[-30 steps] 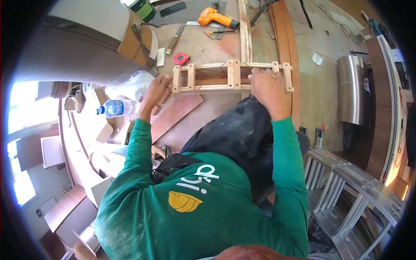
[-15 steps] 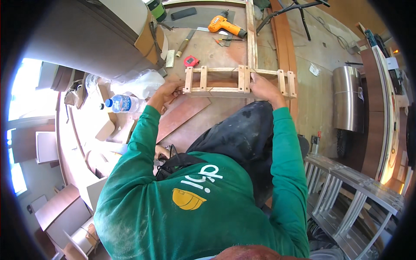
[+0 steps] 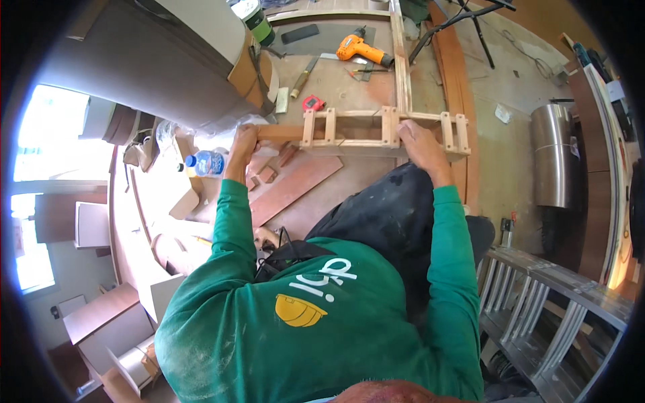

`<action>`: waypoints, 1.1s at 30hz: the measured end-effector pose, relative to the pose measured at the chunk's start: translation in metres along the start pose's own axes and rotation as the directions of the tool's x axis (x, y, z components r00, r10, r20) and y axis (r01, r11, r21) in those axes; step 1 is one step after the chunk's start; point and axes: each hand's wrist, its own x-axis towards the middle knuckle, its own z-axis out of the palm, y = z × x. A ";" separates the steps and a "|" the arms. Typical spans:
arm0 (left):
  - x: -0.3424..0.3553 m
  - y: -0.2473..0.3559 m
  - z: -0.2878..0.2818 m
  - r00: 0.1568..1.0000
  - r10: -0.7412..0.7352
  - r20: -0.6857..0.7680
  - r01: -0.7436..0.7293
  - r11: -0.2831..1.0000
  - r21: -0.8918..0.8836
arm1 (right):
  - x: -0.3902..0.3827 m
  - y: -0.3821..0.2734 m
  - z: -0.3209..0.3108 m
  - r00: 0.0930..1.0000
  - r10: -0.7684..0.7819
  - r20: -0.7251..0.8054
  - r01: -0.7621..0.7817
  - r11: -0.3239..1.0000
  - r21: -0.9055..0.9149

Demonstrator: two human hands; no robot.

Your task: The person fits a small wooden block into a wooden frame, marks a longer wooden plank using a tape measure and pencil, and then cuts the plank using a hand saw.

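A long, narrow wooden frame [image 3: 363,142] with short cross slats lies sideways ahead of my knees. From its left end a flat brown wood strip [image 3: 281,132] sticks out. My left hand [image 3: 244,142] is closed on the strip's outer end. My right hand [image 3: 416,140] grips the frame's near side, right of the double slats in the middle, with the thumb on top. How far the strip runs inside the frame is partly hidden by the slats.
Beyond the frame lie an orange drill [image 3: 363,50], a red tape measure [image 3: 313,103] and a chisel-like tool [image 3: 304,77]. A reddish board [image 3: 295,191] and small wood blocks [image 3: 267,174] lie nearer me. A water bottle [image 3: 205,163] is at left, a metal ladder [image 3: 557,282] at right.
My left hand has moved left, away from the frame's end, and the brown strip now sticks out there. The right hand keeps its grip. The whole view has shifted slightly.
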 end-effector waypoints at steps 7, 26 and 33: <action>0.033 -0.009 -0.065 0.717 0.695 0.054 -0.396 0.341 0.853 | -0.010 -0.015 -0.004 1.000 0.030 -0.001 -0.029 0.982 -0.187; -0.207 0.118 0.066 0.083 0.958 0.274 -0.779 -0.109 0.618 | -0.056 -0.132 0.058 0.953 -0.196 -0.232 0.292 0.372 0.881; -0.213 0.085 0.169 -0.090 0.903 0.421 -0.990 -0.126 0.059 | -0.093 -0.062 0.049 0.985 0.097 -0.141 0.110 0.275 0.955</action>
